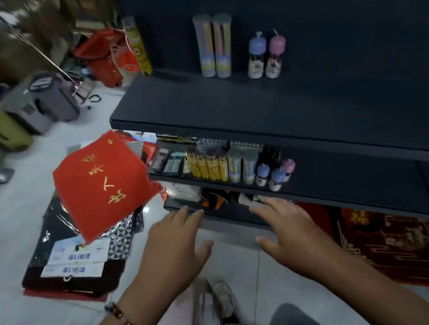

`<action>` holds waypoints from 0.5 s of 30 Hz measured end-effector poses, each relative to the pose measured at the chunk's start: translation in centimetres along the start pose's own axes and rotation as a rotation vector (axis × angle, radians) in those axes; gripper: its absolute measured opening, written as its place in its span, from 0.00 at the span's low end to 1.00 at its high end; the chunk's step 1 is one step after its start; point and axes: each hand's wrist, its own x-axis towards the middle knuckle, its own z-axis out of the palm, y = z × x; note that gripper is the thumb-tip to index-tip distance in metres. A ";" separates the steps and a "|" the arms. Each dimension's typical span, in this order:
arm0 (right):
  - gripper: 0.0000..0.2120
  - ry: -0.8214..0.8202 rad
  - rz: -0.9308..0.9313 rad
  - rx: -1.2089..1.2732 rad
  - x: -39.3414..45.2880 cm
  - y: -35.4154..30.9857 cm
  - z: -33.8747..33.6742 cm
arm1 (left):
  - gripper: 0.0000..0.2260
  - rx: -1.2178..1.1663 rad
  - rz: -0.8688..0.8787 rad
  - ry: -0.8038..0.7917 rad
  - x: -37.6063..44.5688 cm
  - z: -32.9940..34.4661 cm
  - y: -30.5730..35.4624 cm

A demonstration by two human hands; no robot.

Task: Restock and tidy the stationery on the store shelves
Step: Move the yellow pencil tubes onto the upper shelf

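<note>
My left hand (177,246) and my right hand (290,227) are stretched out with straight fingers, holding nothing, their fingertips near the lowest shelf level. On the dark top shelf (227,105) stand two tall pencil tubes (215,46) and two small bottles (267,54) with blue and pink caps. On the middle shelf (320,175) stands a row of yellow pencil tubes (208,164), clear tubes (242,165), small capped bottles (274,174) and flat packs (169,160).
A red mat with gold characters (106,183) lies tilted on a stack of dark mats (78,264) on the floor at left. A red patterned mat (401,243) lies under the shelves at right. Red baskets (107,56) and a grey mop bucket (45,100) stand farther back.
</note>
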 end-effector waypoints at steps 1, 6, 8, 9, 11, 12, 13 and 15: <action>0.29 0.003 -0.014 -0.006 1.5 -0.3 -0.5 | 0.28 0.017 0.006 -0.003 1.5 -0.4 -0.6; 0.30 0.003 -0.072 -0.013 8.4 -0.5 -1.7 | 0.26 0.035 -0.023 -0.002 6.6 -0.8 -2.5; 0.31 -0.008 -0.127 -0.056 12.0 0.0 -1.4 | 0.25 0.050 -0.056 0.025 8.4 0.3 -3.5; 0.31 -0.018 -0.149 -0.078 13.7 0.1 -1.0 | 0.25 0.064 -0.065 0.039 9.4 1.2 -4.1; 0.31 -0.036 -0.179 -0.112 16.5 0.2 -0.1 | 0.24 0.083 -0.072 0.071 11.0 2.9 -5.5; 0.31 -0.035 -0.185 -0.113 17.9 0.3 0.6 | 0.24 0.091 -0.072 0.089 12.0 3.9 -6.4; 0.31 -0.028 -0.183 -0.110 19.3 0.4 1.5 | 0.25 0.097 -0.070 0.101 13.1 4.8 -7.3; 0.31 0.006 -0.169 -0.106 22.1 0.5 3.8 | 0.24 0.106 -0.063 0.105 15.5 7.0 -9.5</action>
